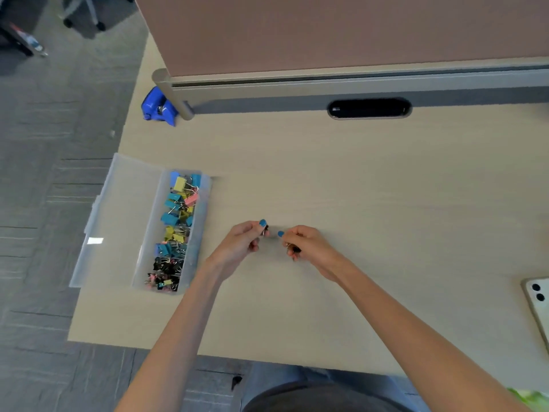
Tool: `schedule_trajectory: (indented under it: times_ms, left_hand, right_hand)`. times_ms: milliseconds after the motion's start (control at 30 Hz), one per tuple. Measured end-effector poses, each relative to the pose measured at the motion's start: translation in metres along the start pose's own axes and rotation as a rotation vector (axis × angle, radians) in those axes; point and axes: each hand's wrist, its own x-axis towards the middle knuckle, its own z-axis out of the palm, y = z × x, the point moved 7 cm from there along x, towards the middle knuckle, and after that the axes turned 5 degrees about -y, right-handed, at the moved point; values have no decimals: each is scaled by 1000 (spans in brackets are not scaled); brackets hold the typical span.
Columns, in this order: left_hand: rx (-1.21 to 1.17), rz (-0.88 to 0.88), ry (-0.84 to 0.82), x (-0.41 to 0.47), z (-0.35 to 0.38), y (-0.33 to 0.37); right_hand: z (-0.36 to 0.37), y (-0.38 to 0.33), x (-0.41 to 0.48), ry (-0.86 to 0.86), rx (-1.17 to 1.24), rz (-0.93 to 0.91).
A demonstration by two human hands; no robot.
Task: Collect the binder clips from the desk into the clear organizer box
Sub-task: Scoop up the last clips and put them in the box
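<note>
Head view: my left hand is over the middle of the tabletop, thumb and forefinger pinching a small dark binder clip. My right hand is just beside it, not touching it, fingers curled round a second dark clip that shows only in part under them. Whether either hand rests on the wood or hangs above it, I cannot tell.

The clear organizer box lies lengthwise near the tabletop's left edge, well apart from my hands. Inside it is a heap of coloured clips, blue, yellow and pink towards the far end, black ones at the near end. Its lid is folded out flat to the left and overhangs the left edge.

Bare wood runs from my hands to the box wall, and more of it to the far side and the right. A phone lies at the right edge. At the far left corner sits a blue desk tool by the partition, with a dark cable slot along the far edge
</note>
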Motion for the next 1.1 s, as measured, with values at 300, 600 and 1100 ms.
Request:
schedule_trajectory:
  times_ms: [300,600,1100]
  left_hand:
    - [-78,-27,48,-72,-108,-10]
    - [-239,-170,45,-110,-190,-40]
    - [223,-121,40,-107,-230,-57]
  right_hand:
    - [124,-17,19,-174,43,30]
    - [208,-17,33,-178,60,114]
    - [249,-10,44,-153,-420,212]
